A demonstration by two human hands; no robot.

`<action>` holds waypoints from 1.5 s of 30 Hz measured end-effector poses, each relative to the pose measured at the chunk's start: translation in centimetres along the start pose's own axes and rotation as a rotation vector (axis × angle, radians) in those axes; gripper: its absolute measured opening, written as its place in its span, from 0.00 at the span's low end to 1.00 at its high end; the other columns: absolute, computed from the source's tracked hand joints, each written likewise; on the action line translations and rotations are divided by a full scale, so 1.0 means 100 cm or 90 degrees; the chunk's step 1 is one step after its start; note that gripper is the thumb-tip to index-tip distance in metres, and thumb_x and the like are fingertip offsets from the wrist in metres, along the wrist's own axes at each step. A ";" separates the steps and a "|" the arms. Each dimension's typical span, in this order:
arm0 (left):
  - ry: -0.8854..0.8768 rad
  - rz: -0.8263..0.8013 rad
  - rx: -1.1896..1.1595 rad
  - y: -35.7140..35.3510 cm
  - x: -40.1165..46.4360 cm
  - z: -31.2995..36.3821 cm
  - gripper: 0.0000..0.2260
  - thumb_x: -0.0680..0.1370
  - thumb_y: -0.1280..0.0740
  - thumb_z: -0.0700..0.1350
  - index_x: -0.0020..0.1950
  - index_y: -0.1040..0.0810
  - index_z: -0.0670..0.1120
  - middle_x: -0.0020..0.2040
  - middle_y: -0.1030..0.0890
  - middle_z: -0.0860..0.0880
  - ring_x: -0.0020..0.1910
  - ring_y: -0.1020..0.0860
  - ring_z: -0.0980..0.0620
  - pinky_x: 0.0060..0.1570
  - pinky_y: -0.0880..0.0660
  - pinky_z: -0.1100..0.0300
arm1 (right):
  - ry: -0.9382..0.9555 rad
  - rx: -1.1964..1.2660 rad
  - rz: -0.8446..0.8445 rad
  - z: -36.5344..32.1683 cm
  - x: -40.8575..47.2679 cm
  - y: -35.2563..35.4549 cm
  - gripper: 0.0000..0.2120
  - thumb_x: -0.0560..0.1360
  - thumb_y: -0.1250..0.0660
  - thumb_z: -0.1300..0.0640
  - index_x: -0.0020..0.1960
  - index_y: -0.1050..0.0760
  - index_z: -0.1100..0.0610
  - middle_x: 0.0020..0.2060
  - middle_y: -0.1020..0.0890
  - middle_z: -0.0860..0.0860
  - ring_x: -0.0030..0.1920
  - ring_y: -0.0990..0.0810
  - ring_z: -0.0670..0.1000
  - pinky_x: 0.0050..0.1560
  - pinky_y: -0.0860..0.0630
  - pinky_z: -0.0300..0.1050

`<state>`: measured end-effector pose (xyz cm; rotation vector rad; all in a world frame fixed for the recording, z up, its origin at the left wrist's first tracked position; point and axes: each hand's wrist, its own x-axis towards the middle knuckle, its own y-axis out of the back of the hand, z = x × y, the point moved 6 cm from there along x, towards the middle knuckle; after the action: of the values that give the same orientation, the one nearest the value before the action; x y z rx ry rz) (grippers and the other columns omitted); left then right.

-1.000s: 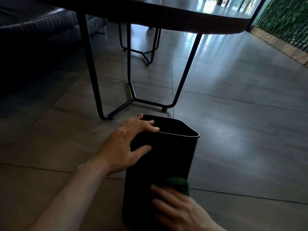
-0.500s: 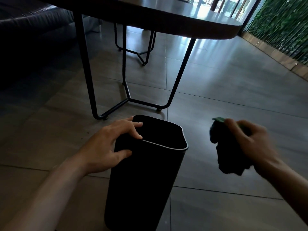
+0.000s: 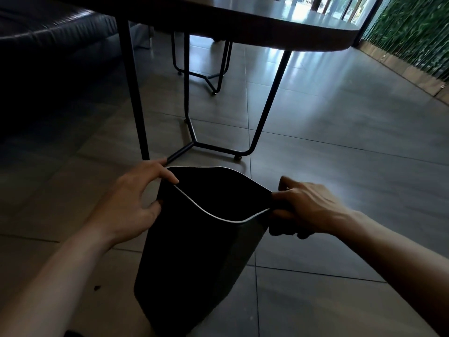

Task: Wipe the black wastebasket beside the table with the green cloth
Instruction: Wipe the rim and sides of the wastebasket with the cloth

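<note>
The black wastebasket [image 3: 194,251] stands on the tiled floor in front of me, tilted a little toward me, its opening dark. My left hand [image 3: 131,203] grips its left rim, thumb and fingers pinched over the edge. My right hand [image 3: 311,207] presses against the right rim corner, closed on the green cloth [image 3: 281,227], which looks almost black here and shows only as a dark bunch under the palm. Most of the cloth is hidden by the hand.
A dark table [image 3: 243,18] on thin black metal legs [image 3: 136,98] stands just behind the wastebasket. A dark sofa [image 3: 48,57] fills the far left. A green plant wall [image 3: 413,32] runs along the right. Tiled floor [image 3: 340,154] spreads to the right.
My right hand has brought the cloth from the air on the right onto the basket's right rim. Earlier it wiped the lower front wall. My left hand has stayed on the left rim.
</note>
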<state>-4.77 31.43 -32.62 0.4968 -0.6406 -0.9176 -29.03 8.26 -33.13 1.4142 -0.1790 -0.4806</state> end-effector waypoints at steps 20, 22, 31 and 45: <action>0.218 -0.136 -0.342 -0.063 0.012 -0.001 0.24 0.71 0.38 0.50 0.66 0.31 0.64 0.68 0.27 0.60 0.70 0.30 0.58 0.68 0.31 0.48 | -0.050 -0.039 0.202 -0.046 -0.076 0.006 0.09 0.72 0.23 0.46 0.43 0.19 0.49 0.45 0.21 0.51 0.37 0.21 0.55 0.31 0.23 0.50; 0.235 -0.102 -0.332 -0.066 0.014 -0.001 0.28 0.74 0.38 0.57 0.74 0.40 0.66 0.74 0.33 0.60 0.71 0.31 0.57 0.69 0.32 0.51 | -0.044 -0.009 0.213 -0.059 -0.078 0.004 0.10 0.72 0.23 0.46 0.42 0.20 0.50 0.44 0.21 0.50 0.38 0.22 0.55 0.30 0.23 0.51; 0.250 -0.057 -0.118 -0.066 0.015 -0.025 0.36 0.78 0.41 0.65 0.82 0.50 0.55 0.82 0.43 0.54 0.79 0.43 0.55 0.77 0.42 0.50 | -0.118 0.288 0.261 -0.050 -0.086 0.007 0.13 0.77 0.35 0.39 0.60 0.24 0.40 0.49 0.22 0.41 0.44 0.19 0.47 0.38 0.19 0.48; 0.251 -0.081 0.128 -0.071 0.004 -0.030 0.46 0.74 0.46 0.73 0.82 0.59 0.50 0.83 0.47 0.47 0.79 0.40 0.47 0.72 0.36 0.51 | -0.329 0.496 0.280 -0.006 -0.039 -0.049 0.27 0.78 0.27 0.50 0.75 0.29 0.51 0.62 0.19 0.50 0.61 0.19 0.53 0.62 0.21 0.51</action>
<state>-6.50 27.76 -39.12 0.8820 -0.3448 -0.8455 -33.30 10.04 -37.35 1.9032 -1.1703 -0.4122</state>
